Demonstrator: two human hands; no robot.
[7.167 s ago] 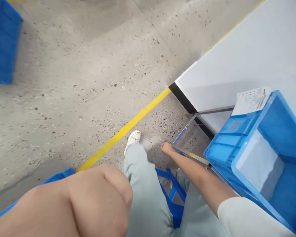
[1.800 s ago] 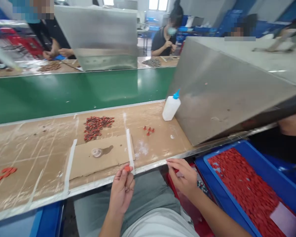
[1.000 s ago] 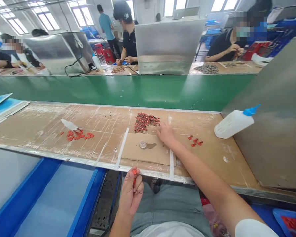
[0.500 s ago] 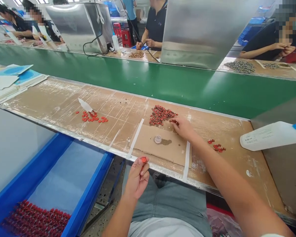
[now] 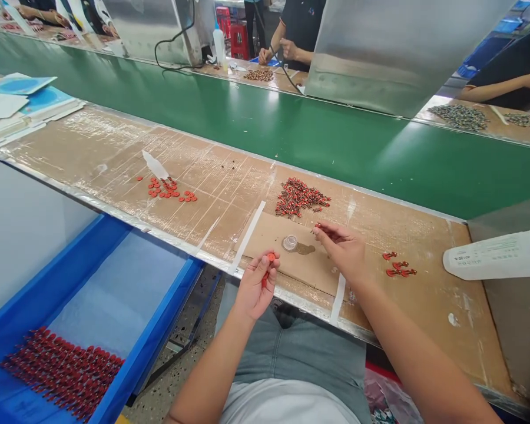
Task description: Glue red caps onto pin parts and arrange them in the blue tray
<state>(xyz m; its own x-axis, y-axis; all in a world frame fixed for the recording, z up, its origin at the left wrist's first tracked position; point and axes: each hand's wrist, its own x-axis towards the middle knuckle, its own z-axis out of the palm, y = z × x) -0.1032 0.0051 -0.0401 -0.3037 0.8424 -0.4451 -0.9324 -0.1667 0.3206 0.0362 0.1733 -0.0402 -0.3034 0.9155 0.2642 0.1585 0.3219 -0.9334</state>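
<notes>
At the table's front edge, my left hand [image 5: 255, 288] pinches a round red disc [image 5: 271, 257] between thumb and fingertips. More red shows lower in its curled fingers. My right hand [image 5: 347, 250] is over the right side of a cardboard sheet [image 5: 267, 232], its thumb and forefinger closed on a small red-and-dark piece [image 5: 318, 225]. Behind it lies a heap of similar red-and-dark pieces [image 5: 298, 197]. Between the hands, a small clear cup [image 5: 290, 242] stands on the cardboard beside a wet-looking brown stain [image 5: 305, 249].
Loose red discs [image 5: 163, 189] lie left near a white pointed strip [image 5: 154, 165]. Several red pieces with stems [image 5: 397, 266] and a white bottle [image 5: 494, 254] are at right. A blue tray [image 5: 168, 306] holds rows of red pieces [image 5: 66, 374]. Co-workers sit beyond the green belt [image 5: 256, 126].
My right hand has drawn back from the heap toward me, carrying a small red-and-dark piece. My left hand still holds the red disc, slightly higher. The camera view has tilted down.
</notes>
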